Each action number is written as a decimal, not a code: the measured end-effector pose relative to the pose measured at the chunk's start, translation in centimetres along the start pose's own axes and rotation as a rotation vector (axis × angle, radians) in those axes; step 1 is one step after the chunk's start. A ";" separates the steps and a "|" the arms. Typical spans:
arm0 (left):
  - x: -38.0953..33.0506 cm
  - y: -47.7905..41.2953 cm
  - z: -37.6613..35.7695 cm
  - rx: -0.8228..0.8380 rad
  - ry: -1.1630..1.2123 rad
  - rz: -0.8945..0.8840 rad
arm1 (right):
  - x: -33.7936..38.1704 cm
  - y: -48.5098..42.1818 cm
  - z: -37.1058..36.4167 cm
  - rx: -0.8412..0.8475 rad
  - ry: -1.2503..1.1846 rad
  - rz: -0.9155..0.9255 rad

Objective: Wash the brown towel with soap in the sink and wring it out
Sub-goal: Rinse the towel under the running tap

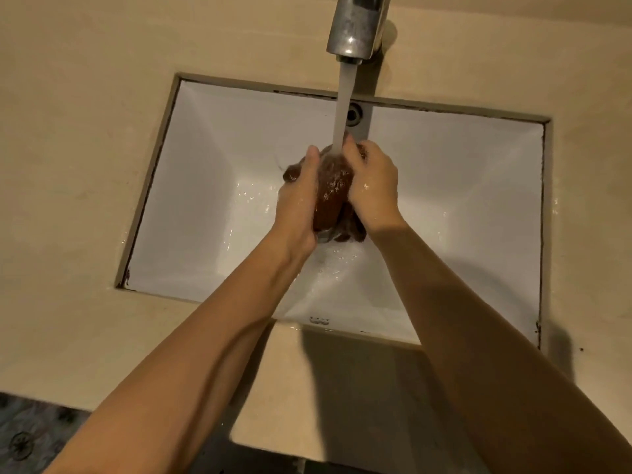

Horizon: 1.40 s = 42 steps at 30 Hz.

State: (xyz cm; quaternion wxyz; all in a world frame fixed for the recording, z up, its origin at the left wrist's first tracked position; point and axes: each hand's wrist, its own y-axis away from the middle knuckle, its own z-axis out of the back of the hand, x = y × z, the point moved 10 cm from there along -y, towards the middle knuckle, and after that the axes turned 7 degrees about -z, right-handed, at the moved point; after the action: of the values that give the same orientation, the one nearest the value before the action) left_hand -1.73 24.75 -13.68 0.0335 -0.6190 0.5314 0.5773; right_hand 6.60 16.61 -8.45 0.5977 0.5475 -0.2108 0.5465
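1. Two bare forearms [212,336] enter from the bottom edge and converge at frame centre.
2. White rectangular sink [461,200], set in beige countertop [85,131]: water film and splashes on its floor; overflow hole [354,114] in back wall.
3. Faucet [357,25], top centre, running; water stream [343,107] lands on brown towel [330,196].
4. Small mark [319,320] on near sink wall: unreadable.
5. Brown towel: bunched, soaked, glossy dark brown, held over sink centre.
6. Left hand [297,196] and right hand [372,186] curl round it from opposite sides, both gripping.
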 end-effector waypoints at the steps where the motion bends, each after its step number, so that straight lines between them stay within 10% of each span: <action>1: 0.0 0.2 0.2 -0.003 0.001 0.013 | 0.0 -0.2 -0.1 0.025 -0.027 0.002; 9: 1.8 -0.2 1.8 0.034 -0.203 0.197 | -3.3 -0.6 -1.0 0.152 -0.679 -0.348; 13: 2.3 -0.2 0.5 0.101 0.182 0.344 | -3.3 -0.3 -2.0 0.198 -0.854 -0.457; 25: 1.5 -2.0 -1.4 0.096 0.370 0.287 | -1.9 1.2 -1.5 0.160 0.029 0.037; 42: 0.7 -2.8 0.9 -0.094 0.144 0.035 | -5.4 -0.8 -2.8 0.139 -0.102 -0.391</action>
State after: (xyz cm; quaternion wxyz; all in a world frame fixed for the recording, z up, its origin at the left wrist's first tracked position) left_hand -0.51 26.10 -16.09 -0.0440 -0.6503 0.5155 0.5563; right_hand 4.68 16.99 -14.26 0.6419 0.6447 -0.0922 0.4049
